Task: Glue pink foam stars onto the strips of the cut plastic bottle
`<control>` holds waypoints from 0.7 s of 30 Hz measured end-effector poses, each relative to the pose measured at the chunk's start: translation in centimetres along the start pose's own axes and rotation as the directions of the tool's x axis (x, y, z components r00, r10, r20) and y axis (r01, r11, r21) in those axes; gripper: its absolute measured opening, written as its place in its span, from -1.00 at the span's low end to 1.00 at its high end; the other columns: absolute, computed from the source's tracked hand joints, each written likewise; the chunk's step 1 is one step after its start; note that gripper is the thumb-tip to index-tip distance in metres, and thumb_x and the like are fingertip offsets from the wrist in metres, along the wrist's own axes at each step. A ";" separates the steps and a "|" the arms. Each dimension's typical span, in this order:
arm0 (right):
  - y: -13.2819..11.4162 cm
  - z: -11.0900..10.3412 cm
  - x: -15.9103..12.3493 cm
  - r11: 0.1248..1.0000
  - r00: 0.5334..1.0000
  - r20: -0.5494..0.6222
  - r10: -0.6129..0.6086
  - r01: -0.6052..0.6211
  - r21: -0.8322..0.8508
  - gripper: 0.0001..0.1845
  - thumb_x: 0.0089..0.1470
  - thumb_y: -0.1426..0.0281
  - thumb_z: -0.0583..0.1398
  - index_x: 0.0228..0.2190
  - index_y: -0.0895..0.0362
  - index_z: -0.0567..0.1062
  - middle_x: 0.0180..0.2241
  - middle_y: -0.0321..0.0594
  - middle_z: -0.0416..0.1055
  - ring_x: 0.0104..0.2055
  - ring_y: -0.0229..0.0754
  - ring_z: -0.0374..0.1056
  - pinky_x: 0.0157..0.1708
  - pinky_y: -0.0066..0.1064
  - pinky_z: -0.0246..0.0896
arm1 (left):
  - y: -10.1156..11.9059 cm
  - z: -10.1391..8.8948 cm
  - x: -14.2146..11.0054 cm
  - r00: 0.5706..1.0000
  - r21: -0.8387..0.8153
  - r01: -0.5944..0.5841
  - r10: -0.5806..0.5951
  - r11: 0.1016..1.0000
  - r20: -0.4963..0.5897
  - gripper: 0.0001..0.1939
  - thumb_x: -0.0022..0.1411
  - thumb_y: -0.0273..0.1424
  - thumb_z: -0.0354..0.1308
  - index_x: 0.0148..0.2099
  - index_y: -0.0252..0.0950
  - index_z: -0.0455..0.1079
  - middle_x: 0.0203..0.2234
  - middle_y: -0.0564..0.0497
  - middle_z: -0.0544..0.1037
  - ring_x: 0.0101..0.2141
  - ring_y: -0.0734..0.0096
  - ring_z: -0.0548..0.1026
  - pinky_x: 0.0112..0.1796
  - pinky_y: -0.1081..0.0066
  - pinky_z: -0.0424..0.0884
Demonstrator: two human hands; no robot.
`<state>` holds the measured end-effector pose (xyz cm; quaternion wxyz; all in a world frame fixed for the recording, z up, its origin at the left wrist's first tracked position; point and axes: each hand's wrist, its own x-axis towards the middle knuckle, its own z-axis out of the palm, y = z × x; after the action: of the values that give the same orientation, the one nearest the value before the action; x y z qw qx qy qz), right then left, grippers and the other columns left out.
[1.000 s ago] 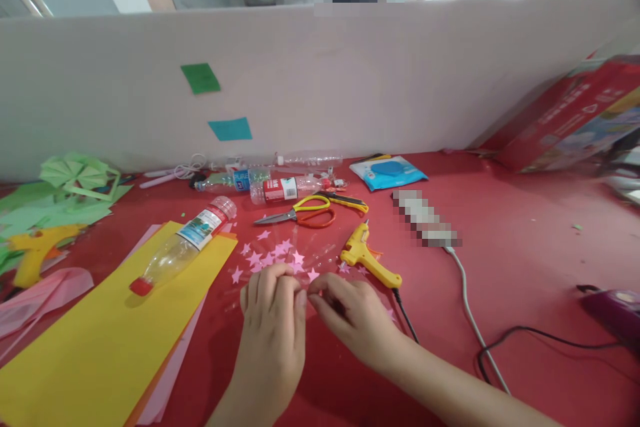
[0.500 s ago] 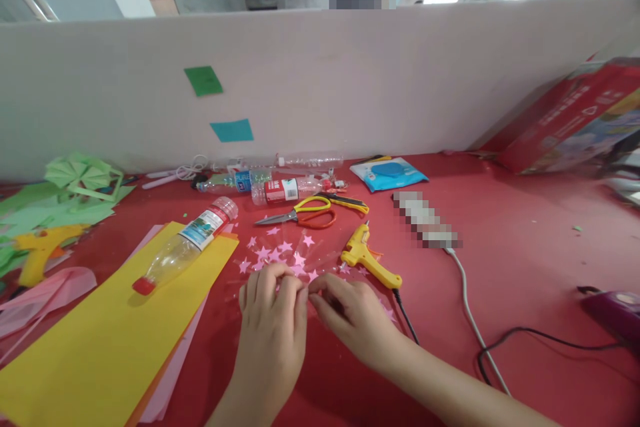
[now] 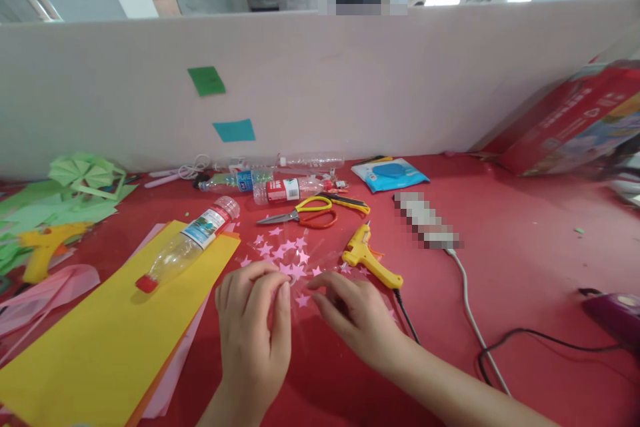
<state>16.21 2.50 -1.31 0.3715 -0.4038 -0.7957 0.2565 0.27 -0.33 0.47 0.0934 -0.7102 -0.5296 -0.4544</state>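
Left hand (image 3: 253, 327): curled over the near edge of the clear strips, thumb close to the fingers. Looked like a pinch, but the fingers hid whatever was in it, so can't tell.
Right hand (image 3: 357, 320): loosely bent, small gap between thumb and forefinger, nothing visible in there.
Clear strips (image 3: 320, 255): fanned out on the table (image 3: 500, 247) just past both hands. Looked like thin plastic, so probably light, springy and kinda slippery.
Pink stars (image 3: 303, 257): scattered over the strips beyond the hands, one lying between the fingertips. Seemed feather-light and easy to crease; I'd have pinched the bare plastic beside a star, not its points.
Glue gun (image 3: 370, 260): yellow, lying just beyond the right hand.
Scissors (image 3: 295, 215): farther out, past the stars.
Bottle (image 3: 175, 257): left of the left hand, on yellow paper (image 3: 110, 333).
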 end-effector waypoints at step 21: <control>0.9 0.8 0.5 0.764 0.849 -0.060 -0.525 0.439 -0.473 -0.87 0.18 0.49 0.12 -0.23 0.16 0.44 -0.35 -0.20 0.43 -0.30 -0.18 0.25 -0.18 -0.28 0.15 | -2.0 0.4 0.8 0.955 -0.299 0.191 -0.247 0.935 -0.163 -0.94 0.24 -0.47 0.06 -0.21 -0.24 0.29 -0.31 0.00 0.38 -0.23 0.36 0.37 -0.17 0.31 0.33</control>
<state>15.76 3.27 -2.22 0.3971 -0.2806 -0.8706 -0.0750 -1.10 1.32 0.15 -0.0073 -0.6038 -0.5242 -0.6005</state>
